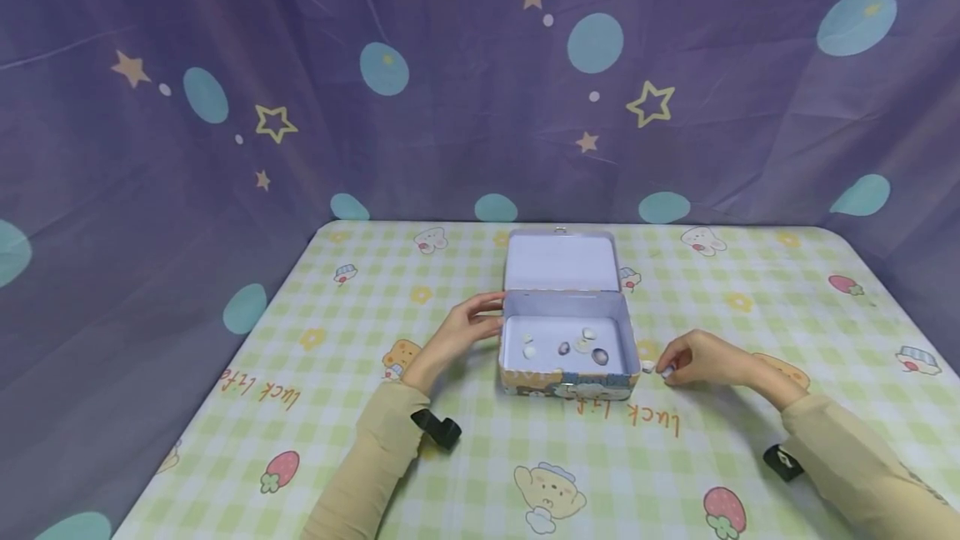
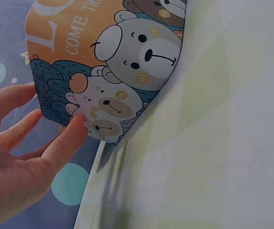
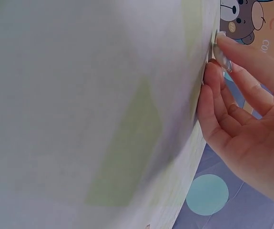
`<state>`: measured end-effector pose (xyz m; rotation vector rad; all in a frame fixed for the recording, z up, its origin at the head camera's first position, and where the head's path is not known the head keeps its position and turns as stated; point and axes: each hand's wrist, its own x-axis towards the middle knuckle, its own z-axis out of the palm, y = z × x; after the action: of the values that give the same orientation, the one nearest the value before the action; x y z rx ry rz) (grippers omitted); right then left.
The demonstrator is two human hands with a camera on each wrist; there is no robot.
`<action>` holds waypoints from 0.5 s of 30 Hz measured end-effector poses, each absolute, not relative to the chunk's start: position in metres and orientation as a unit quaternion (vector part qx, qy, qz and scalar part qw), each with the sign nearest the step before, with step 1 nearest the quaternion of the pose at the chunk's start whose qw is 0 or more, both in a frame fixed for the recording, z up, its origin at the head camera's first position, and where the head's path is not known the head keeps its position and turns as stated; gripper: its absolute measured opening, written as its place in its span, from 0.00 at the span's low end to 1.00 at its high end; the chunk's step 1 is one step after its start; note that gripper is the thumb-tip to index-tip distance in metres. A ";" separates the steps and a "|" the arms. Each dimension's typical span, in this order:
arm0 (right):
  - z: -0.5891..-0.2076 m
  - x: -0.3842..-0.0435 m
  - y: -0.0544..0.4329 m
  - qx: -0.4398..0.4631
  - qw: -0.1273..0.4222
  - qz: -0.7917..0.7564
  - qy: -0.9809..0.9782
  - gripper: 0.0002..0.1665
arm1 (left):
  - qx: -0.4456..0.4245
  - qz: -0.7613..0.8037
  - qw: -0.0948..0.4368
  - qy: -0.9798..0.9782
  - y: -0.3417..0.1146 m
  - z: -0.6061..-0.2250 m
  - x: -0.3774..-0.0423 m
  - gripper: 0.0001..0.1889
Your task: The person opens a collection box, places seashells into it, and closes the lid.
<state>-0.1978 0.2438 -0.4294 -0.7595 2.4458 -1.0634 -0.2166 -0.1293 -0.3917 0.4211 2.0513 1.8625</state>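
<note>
An open tin box (image 1: 567, 386) with a cartoon-bear print stands on the table, its hinged lid (image 1: 561, 263) tipped back. Inside lie several small seashells, among them a dark one (image 1: 600, 356) and a white one (image 1: 529, 352). My left hand (image 1: 468, 327) touches the box's left side with its fingers spread, holding nothing; in the left wrist view the fingertips rest against the printed wall (image 2: 127, 52). To the right of the box, my right hand (image 1: 701, 359) pinches a small shell (image 3: 222, 58) between thumb and fingers at the tabletop. Another pale shell (image 1: 647, 367) lies between that hand and the box.
A green-and-white checked cloth (image 1: 450, 490) with cartoon prints covers the table. Behind it hangs a purple curtain (image 1: 465, 140) with stars and blue ovals. Each wrist carries a black camera, one on the left (image 1: 437, 429) and one on the right (image 1: 783, 462).
</note>
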 end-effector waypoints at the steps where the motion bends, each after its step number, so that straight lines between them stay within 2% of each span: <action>1: -0.430 -0.198 0.244 -0.270 0.183 -0.376 0.867 0.08 | 0.148 0.655 0.169 0.721 -0.129 -0.392 -0.217 0.26; 15: -0.424 -0.199 0.244 -0.270 0.191 -0.398 0.856 0.10 | 0.148 0.654 0.168 0.722 -0.130 -0.393 -0.218 0.26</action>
<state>-0.1987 0.2439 -0.4238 -0.7580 2.4044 -1.1187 -0.2177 -0.1300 -0.3931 0.4200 2.0549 1.8615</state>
